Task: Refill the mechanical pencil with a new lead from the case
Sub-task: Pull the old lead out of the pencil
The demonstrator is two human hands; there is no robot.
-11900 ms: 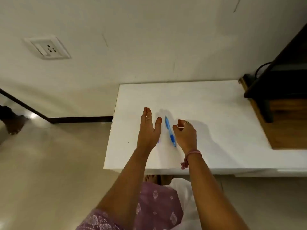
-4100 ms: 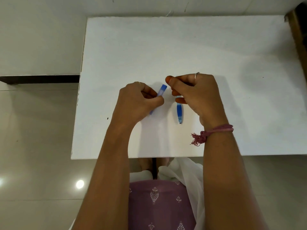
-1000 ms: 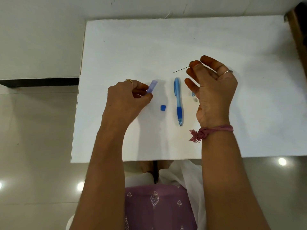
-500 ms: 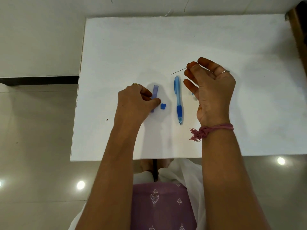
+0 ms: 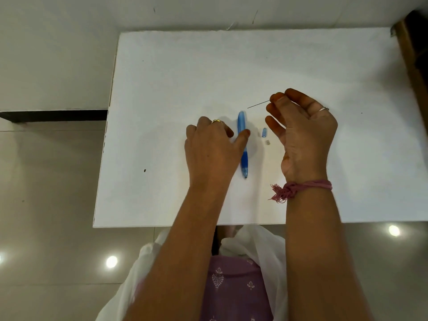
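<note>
The blue mechanical pencil lies on the white table, tip toward me. My left hand rests on it, with the thumb across the barrel and the index finger on its left side. The lead case is hidden under that hand. My right hand is raised to the right of the pencil and pinches a thin dark lead between thumb and forefinger; the lead points left. The pencil's small blue cap and a tiny eraser lie between the pencil and my right hand.
A wooden piece of furniture stands at the table's far right corner. The table's near edge is just in front of my body, and its left edge drops to a tiled floor. A wall runs behind the table.
My left hand has moved right from the lead case onto the pencil and now covers the case and its small blue cap. My right hand still holds the lead in about the same place.
</note>
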